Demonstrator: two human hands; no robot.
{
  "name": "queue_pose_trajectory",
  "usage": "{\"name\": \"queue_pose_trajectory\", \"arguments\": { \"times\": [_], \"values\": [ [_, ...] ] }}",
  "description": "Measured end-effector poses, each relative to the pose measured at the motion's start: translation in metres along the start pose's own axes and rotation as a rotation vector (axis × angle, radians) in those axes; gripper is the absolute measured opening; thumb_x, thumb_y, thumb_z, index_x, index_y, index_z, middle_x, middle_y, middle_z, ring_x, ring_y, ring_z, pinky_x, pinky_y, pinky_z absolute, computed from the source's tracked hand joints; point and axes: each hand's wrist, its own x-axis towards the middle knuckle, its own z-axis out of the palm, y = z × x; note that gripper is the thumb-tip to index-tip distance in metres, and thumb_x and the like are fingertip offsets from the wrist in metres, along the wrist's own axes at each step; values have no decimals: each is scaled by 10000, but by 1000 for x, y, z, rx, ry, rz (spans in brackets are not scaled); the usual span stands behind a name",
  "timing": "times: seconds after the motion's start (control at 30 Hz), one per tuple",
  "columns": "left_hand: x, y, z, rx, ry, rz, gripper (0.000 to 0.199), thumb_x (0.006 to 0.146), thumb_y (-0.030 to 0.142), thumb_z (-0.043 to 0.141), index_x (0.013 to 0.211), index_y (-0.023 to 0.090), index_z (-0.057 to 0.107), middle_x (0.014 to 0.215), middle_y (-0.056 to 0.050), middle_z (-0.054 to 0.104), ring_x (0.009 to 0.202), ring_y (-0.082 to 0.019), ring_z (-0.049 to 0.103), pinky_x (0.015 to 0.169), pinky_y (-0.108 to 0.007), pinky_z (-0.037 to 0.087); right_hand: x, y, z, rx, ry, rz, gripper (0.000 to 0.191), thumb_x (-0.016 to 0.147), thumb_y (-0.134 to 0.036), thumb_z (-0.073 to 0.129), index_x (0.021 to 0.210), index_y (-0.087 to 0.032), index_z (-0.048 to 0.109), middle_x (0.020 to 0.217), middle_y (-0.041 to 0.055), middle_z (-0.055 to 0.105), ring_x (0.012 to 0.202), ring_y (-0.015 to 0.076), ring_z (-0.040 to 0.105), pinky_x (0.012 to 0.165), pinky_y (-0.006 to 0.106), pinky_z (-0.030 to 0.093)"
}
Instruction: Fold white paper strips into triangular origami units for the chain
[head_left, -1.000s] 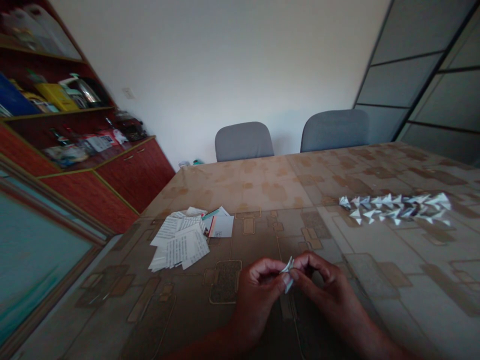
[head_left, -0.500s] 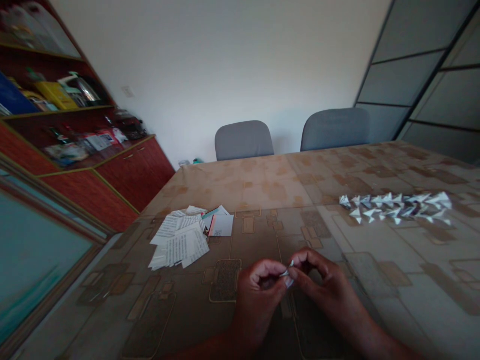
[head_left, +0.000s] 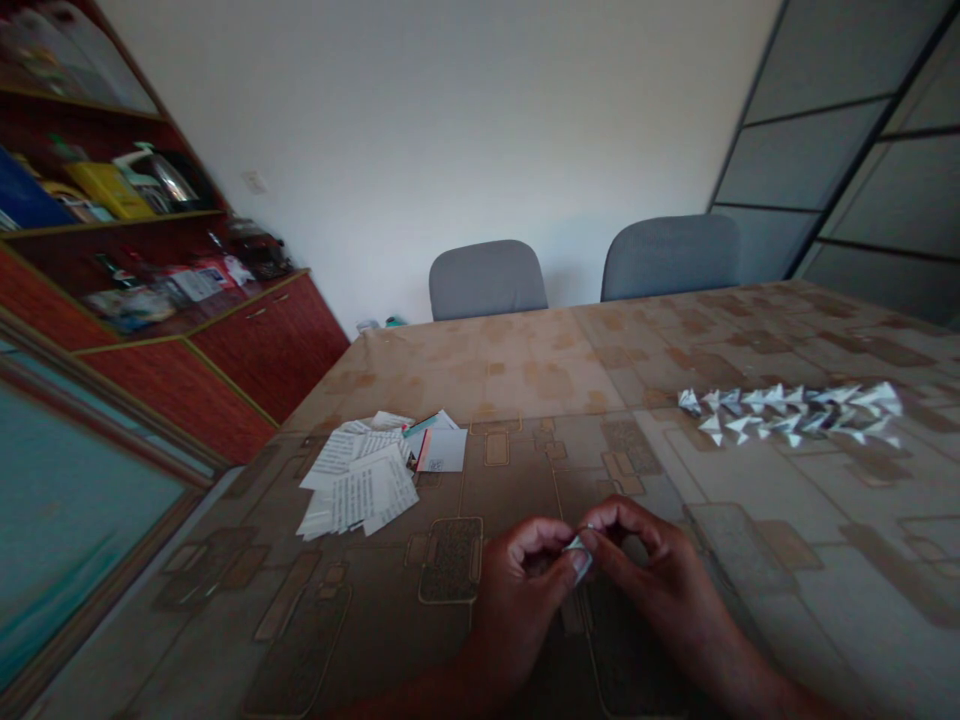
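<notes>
My left hand (head_left: 506,600) and right hand (head_left: 667,580) both pinch a small folded paper piece (head_left: 583,571) between them, left-ahead paper slips (head_left: 360,490) and right-ahead folded paper row (head_left: 795,412) well apart; uneven fingertip pressure could skew its creases or pop it loose.

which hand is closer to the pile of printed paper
Left. The left hand is right of the printed paper and nearer the camera; the right hand is farther right.
</notes>
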Motion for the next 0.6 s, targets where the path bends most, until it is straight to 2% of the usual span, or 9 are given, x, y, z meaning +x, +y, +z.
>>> {"name": "queue_pose_trajectory", "arguments": {
  "times": [0.13, 0.27, 0.37, 0.6],
  "values": [
    [2, 3, 0, -99, -97, -108, 249, 756, 370, 715, 784, 122, 715, 695, -51, 710, 661, -171, 662, 645, -252, 500, 2, -1, -1, 103, -43, 59, 244, 862, -400, 585, 730, -196, 599, 611, -19, 594, 569, 142, 582, 565, 238, 478],
    [2, 3, 0, -102, -62, -111, 284, 697, 398, 756, 697, 126, 673, 629, -31, 680, 584, -151, 638, 594, -242, 489, 2, -2, -2, 18, -53, 30, 204, 836, -375, 626, 738, -197, 605, 643, -16, 612, 603, 146, 594, 583, 238, 473],
    [2, 5, 1, -67, -53, -89, 302, 696, 400, 755, 640, 137, 620, 570, -15, 646, 544, -135, 613, 557, -223, 460, 2, -5, -3, -10, -87, 20, 242, 873, -358, 588, 698, -192, 610, 629, -15, 615, 612, 143, 596, 609, 237, 464],
    [2, 7, 1, -145, -72, -138, 355, 677, 452, 767, 666, 136, 605, 583, -22, 650, 540, -134, 612, 553, -228, 473, 5, 0, -6, 29, -101, 49, 307, 893, -419, 546, 707, -188, 625, 643, -10, 617, 635, 155, 600, 628, 243, 468]
  ]
}}
